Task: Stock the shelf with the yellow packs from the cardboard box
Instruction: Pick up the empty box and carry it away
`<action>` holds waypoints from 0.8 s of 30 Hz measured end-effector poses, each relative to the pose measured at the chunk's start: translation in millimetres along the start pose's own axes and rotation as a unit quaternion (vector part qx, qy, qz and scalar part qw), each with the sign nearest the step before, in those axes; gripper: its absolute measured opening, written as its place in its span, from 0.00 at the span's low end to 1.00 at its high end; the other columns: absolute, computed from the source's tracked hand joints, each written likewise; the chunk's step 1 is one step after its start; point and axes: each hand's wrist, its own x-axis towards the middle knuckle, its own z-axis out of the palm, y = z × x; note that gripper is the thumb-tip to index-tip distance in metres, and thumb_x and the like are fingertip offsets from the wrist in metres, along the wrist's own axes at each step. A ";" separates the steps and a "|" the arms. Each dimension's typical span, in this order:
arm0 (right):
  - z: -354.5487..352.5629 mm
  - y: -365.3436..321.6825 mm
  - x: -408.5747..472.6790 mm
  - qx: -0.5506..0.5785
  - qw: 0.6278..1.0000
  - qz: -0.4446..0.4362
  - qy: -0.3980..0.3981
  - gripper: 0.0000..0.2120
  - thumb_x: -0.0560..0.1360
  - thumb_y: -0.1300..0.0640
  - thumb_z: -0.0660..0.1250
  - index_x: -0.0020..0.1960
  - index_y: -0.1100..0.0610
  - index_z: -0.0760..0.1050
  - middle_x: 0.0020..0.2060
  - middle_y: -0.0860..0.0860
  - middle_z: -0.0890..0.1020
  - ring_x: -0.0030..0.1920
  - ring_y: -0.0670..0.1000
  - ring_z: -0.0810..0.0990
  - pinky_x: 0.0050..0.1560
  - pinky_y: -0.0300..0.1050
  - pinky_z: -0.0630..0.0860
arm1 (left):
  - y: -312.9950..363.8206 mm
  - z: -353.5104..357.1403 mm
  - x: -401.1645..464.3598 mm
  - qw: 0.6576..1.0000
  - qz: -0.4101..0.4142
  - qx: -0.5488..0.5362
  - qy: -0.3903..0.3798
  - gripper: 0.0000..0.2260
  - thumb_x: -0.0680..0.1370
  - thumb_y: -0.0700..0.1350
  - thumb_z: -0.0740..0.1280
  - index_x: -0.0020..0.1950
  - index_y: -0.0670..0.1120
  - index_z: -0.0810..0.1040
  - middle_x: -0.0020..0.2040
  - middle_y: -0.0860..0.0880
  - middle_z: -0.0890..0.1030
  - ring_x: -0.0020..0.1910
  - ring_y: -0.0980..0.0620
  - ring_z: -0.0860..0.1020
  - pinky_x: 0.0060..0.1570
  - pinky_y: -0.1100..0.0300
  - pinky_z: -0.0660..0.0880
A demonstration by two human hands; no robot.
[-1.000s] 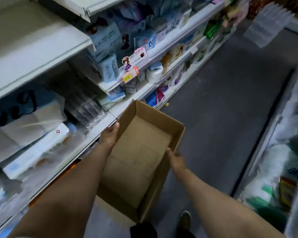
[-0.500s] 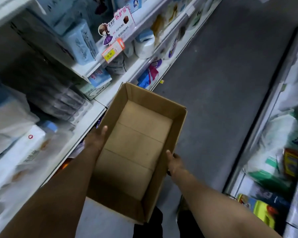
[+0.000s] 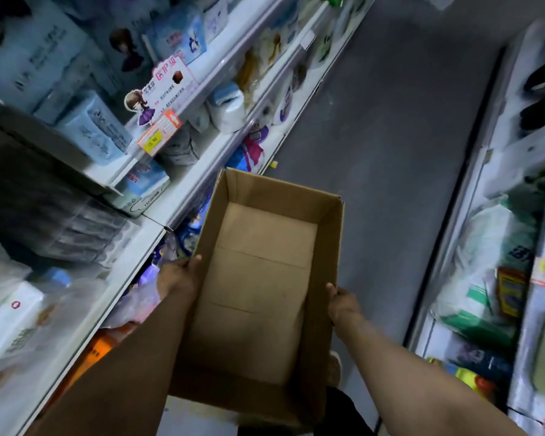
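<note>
An open cardboard box [image 3: 261, 278] hangs in front of me above the aisle floor, and its inside is bare, with no yellow packs in it. My left hand [image 3: 178, 278] grips the box's left wall, fingers over the rim. My right hand [image 3: 342, 302] holds the right wall from outside, thumb at the rim. The white shelf [image 3: 177, 196] runs along my left, stocked with blue and white packs.
A pink promo sign [image 3: 167, 86] and a yellow price tag [image 3: 158, 138] stick out from the left shelf edge. Dark grey aisle floor [image 3: 390, 121] stretches ahead. A second shelf unit [image 3: 485, 278] with bagged goods lines the right side. My shoe [image 3: 334, 369] shows below the box.
My view has tipped downward and drifted along the aisle; the box stays held between both hands, sitting slightly lower and more central in the frame.
</note>
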 end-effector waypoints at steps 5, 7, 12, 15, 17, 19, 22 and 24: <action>-91.2 -26.8 20.8 0.010 0.998 0.021 0.060 0.23 0.83 0.44 0.56 0.66 0.59 0.77 0.62 0.61 0.79 0.63 0.63 0.77 0.58 0.50 0.72 | 95.1 16.7 -23.3 0.999 0.033 0.000 -0.012 0.17 0.79 0.56 0.66 0.59 0.45 0.83 0.59 0.37 0.81 0.62 0.38 0.75 0.61 0.52 0.69; -130.9 -38.3 32.5 0.031 0.995 0.023 0.088 0.23 0.83 0.43 0.57 0.64 0.59 0.78 0.61 0.61 0.80 0.61 0.63 0.78 0.59 0.52 0.74 | 136.6 27.8 -29.7 0.998 0.062 -0.012 -0.012 0.17 0.79 0.55 0.67 0.57 0.43 0.83 0.56 0.35 0.81 0.58 0.36 0.77 0.58 0.52 0.71; -234.5 -67.7 76.6 0.078 0.991 -0.012 0.112 0.22 0.82 0.42 0.58 0.63 0.57 0.79 0.60 0.58 0.81 0.60 0.62 0.78 0.59 0.50 0.73 | 254.2 63.7 -45.0 0.993 0.119 -0.011 0.007 0.18 0.79 0.54 0.66 0.54 0.40 0.84 0.52 0.34 0.82 0.55 0.35 0.78 0.52 0.52 0.72; -306.5 -97.3 113.8 0.087 0.987 -0.044 0.127 0.21 0.82 0.43 0.59 0.59 0.58 0.80 0.57 0.58 0.81 0.55 0.59 0.79 0.51 0.46 0.70 | 328.9 88.6 -49.4 0.989 0.137 -0.037 0.032 0.18 0.79 0.55 0.66 0.53 0.41 0.84 0.51 0.34 0.82 0.54 0.34 0.79 0.52 0.52 0.73; -355.7 -117.4 133.1 0.073 0.987 -0.062 0.131 0.21 0.83 0.44 0.58 0.52 0.59 0.80 0.54 0.58 0.82 0.48 0.57 0.77 0.47 0.44 0.68 | 376.1 105.4 -52.6 0.988 0.145 -0.042 0.037 0.19 0.79 0.55 0.65 0.51 0.40 0.85 0.50 0.33 0.82 0.53 0.34 0.79 0.50 0.52 0.73; -402.8 -138.0 154.2 0.084 0.982 -0.085 0.145 0.20 0.83 0.45 0.58 0.47 0.60 0.79 0.49 0.57 0.82 0.44 0.56 0.75 0.46 0.43 0.68 | 425.5 120.8 -54.6 0.986 0.152 -0.049 0.048 0.19 0.79 0.55 0.65 0.50 0.40 0.85 0.49 0.33 0.82 0.53 0.34 0.80 0.50 0.51 0.73; -469.9 -172.0 185.6 0.099 0.974 -0.112 0.171 0.20 0.83 0.45 0.59 0.44 0.60 0.78 0.42 0.55 0.79 0.39 0.55 0.73 0.41 0.43 0.66 | 500.2 140.0 -53.9 0.983 0.163 -0.074 0.043 0.20 0.79 0.57 0.65 0.51 0.41 0.85 0.51 0.35 0.83 0.54 0.35 0.79 0.54 0.50 0.74; -505.7 -191.9 205.4 0.101 0.970 -0.122 0.184 0.21 0.83 0.46 0.58 0.41 0.59 0.76 0.40 0.55 0.78 0.35 0.53 0.72 0.37 0.43 0.64 | 547.9 149.3 -51.1 0.983 0.161 -0.073 0.038 0.20 0.79 0.58 0.64 0.54 0.42 0.84 0.53 0.36 0.83 0.55 0.36 0.79 0.55 0.50 0.74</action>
